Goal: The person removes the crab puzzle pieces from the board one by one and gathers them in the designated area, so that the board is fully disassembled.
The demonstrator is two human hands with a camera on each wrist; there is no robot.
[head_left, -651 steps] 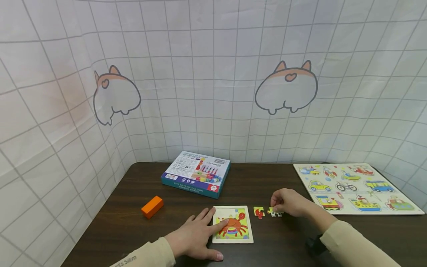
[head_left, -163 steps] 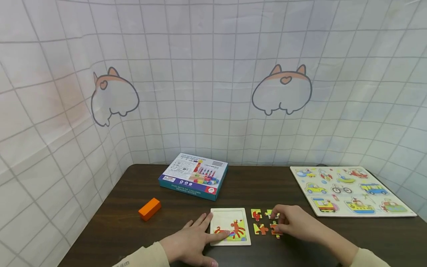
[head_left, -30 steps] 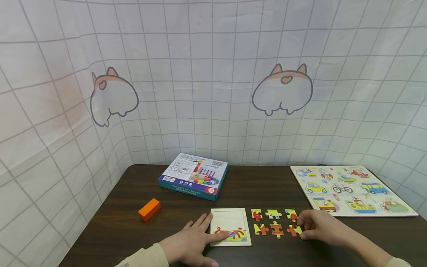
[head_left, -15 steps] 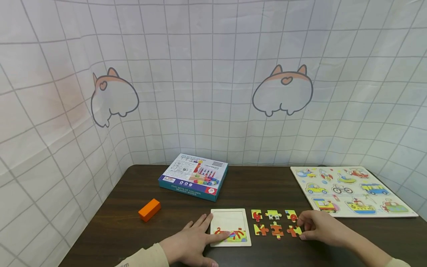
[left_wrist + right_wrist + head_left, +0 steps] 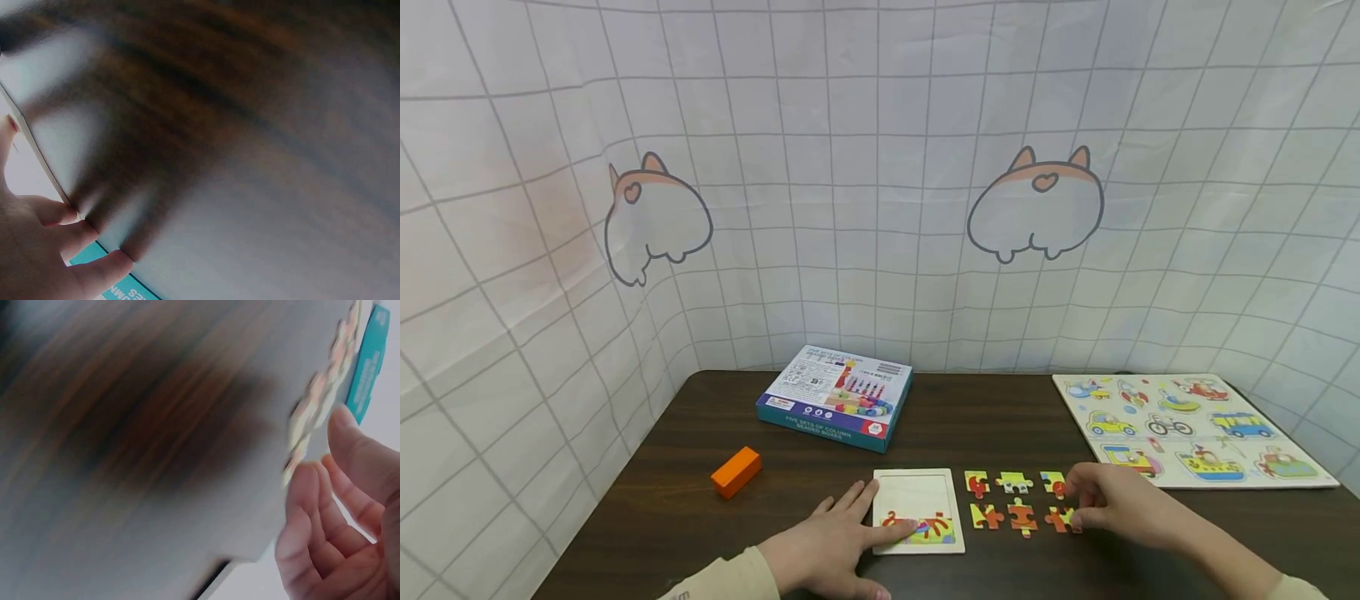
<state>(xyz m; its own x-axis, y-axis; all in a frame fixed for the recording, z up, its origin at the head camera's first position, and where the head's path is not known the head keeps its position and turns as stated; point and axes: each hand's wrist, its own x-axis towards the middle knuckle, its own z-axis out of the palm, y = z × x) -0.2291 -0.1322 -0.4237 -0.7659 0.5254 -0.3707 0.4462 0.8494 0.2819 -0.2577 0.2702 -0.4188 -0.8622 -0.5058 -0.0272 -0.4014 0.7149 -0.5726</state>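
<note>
My left hand [image 5: 823,546] lies spread at the left side of a small wooden puzzle tray [image 5: 913,471], its index finger stretched over the picture pieces along the tray's lower part. The tray's upper part shows bare wood. Right of it, several loose jigsaw pieces lie in two rows; a yellow-and-red piece [image 5: 1053,483] ends the upper row and an orange-and-yellow piece [image 5: 1059,519] the lower. My right hand [image 5: 1123,504] is at that end, thumb and fingertips beside these two pieces. In the right wrist view, thumb and bent fingers stand apart, with nothing visibly pinched between them.
An orange block [image 5: 736,472] lies to the left on the dark table [image 5: 992,417]. Behind the tray is a boxed bead set [image 5: 835,396]. A large vehicle puzzle board [image 5: 1195,429] lies at the right, just beyond my right hand. A checked curtain [image 5: 880,208] closes the back.
Earlier, the tray held a fuller crab picture; its upper pieces now lie in two rows at the right. Since half a second ago, my right hand shifted slightly; my left hand stays put.
</note>
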